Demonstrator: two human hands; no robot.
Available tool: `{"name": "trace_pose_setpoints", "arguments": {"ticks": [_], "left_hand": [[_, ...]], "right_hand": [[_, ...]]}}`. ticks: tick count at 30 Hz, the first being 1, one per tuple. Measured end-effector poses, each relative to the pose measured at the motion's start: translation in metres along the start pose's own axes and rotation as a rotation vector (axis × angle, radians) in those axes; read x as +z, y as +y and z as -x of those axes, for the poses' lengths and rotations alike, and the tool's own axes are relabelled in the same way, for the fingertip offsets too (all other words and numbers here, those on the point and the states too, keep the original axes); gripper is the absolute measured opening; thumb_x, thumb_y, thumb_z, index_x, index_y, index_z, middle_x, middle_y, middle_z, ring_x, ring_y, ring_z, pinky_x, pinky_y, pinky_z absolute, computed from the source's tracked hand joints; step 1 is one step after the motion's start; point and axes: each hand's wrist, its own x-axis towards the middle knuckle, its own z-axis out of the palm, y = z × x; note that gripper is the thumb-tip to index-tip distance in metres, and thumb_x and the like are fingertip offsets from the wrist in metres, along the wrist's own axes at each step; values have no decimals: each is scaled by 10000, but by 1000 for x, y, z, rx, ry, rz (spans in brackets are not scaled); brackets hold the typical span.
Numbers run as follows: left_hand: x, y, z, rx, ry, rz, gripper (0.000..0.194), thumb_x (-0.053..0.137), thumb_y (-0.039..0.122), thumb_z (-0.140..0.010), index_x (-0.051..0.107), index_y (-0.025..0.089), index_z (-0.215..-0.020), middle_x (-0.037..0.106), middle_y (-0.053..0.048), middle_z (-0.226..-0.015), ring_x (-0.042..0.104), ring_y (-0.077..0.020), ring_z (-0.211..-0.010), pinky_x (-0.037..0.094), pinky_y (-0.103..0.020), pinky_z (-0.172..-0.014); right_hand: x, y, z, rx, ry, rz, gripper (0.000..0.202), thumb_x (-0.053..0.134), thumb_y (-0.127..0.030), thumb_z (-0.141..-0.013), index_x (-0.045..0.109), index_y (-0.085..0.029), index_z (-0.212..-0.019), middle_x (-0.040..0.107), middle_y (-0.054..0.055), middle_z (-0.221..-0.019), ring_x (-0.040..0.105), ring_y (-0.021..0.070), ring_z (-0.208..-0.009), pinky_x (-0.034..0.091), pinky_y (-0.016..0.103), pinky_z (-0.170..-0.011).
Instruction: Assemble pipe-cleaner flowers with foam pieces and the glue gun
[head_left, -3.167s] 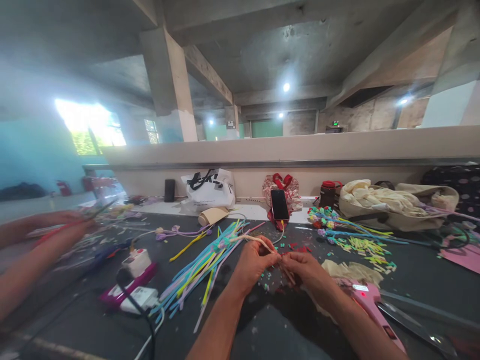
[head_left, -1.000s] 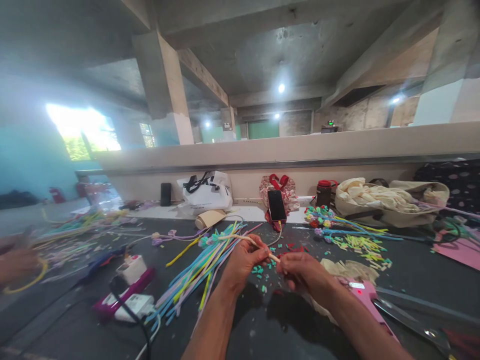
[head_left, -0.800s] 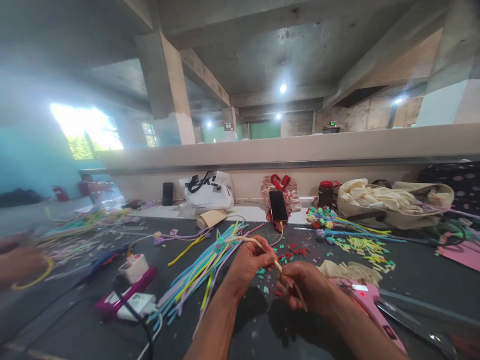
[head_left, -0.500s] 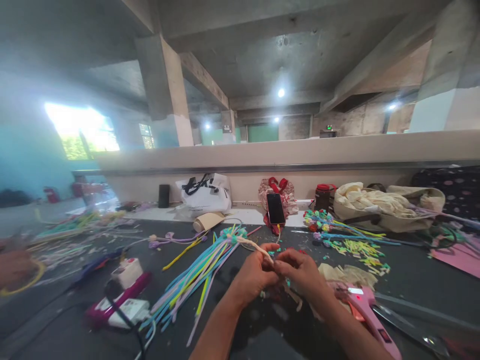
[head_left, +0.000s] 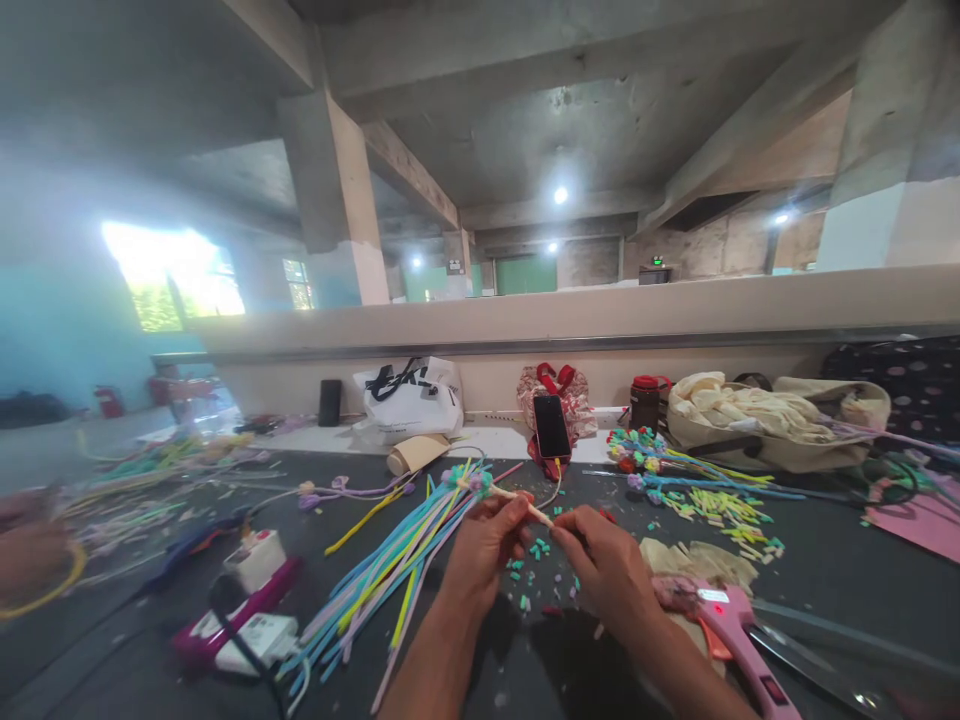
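A thin cream fuzzy stem, like a pipe cleaner (head_left: 538, 514), is stretched between my two hands. My left hand (head_left: 484, 555) is closed on it, thumb and fingers pinching its middle. The fingertips of my right hand (head_left: 607, 560) pinch its near end. To the left lies a bundle of blue, yellow and lilac pipe-cleaner stems (head_left: 390, 560). Small teal and lilac flower heads (head_left: 466, 480) top the bundle, just beyond my left hand. Between and beneath my hands, small teal cut bits (head_left: 538, 548) are scattered on the black tabletop (head_left: 525, 670).
A pink glue gun (head_left: 739, 625) and scissors (head_left: 817, 675) lie at right. A magenta power strip (head_left: 240, 605) with white plugs sits left. A phone (head_left: 552, 427) leans at the back. Another person's hand (head_left: 30, 550) shows at far left. Yellow bits (head_left: 720, 510) lie right.
My hands have moved apart, showing more of the cream pipe cleaner between them. My left hand has shifted left along it. A crumpled strip below my right hand no longer shows.
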Motion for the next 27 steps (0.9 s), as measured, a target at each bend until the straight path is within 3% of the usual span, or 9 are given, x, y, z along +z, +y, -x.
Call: {"name": "trace_pose_setpoints", "arguments": {"ticks": [7, 10, 13, 16, 18, 22, 27], "left_hand": [[2, -1, -4, -56, 47, 169, 176, 640, 220, -621, 620, 111, -758, 616, -27, -612, 508, -57, -443, 343, -134, -370], [5, 10, -4, -40, 24, 188, 167, 642, 215, -619, 623, 106, -744, 608, -25, -584, 500, -54, -428, 338, -131, -361], [11, 23, -7, 12, 2, 257, 187, 669, 212, -592, 622, 105, -736, 592, -14, -569, 481, -41, -420, 327, -123, -362], [17, 30, -11, 44, -5, 318, 213, 686, 223, -573, 616, 110, -739, 569, 6, -555, 437, -21, -396, 294, -116, -350], [17, 29, -12, 37, -28, 310, 228, 677, 240, -586, 614, 114, -764, 548, 21, -539, 404, -13, -377, 284, -120, -344], [12, 20, -7, -22, -91, 252, 276, 639, 260, -628, 595, 136, -872, 523, 44, -537, 402, -16, -377, 287, -122, -343], [7, 9, 3, -99, -200, 218, 344, 593, 271, -677, 539, 183, -1006, 495, 70, -499, 379, -9, -343, 262, -107, -328]], "right_hand": [[7, 1, -2, 97, -92, -65, 285, 409, -355, -784, 501, -177, -582, 464, -23, -504, 433, 107, -500, 247, 219, -480], [8, -2, -6, 240, -171, -381, 355, 418, -456, -751, 449, -178, -533, 352, -56, -428, 325, 74, -403, 204, 200, -411], [8, -9, -4, 399, -404, -822, 410, 438, -569, -687, 399, -194, -525, 217, -105, -349, 169, 45, -305, 144, 188, -341], [8, -15, 2, 451, -516, -1002, 399, 443, -555, -702, 413, -190, -546, 248, -109, -312, 166, 35, -262, 137, 179, -313], [7, -15, 4, 432, -477, -941, 406, 439, -541, -719, 437, -177, -541, 342, -81, -320, 250, 40, -264, 161, 174, -310], [2, -6, -3, 348, -256, -727, 414, 498, -549, -674, 543, -141, -616, 527, -11, -499, 453, 77, -422, 274, 166, -371], [-7, 4, -12, 469, -130, -735, 457, 471, -565, -678, 593, -136, -774, 556, 13, -610, 461, 82, -433, 255, 174, -359]]}}
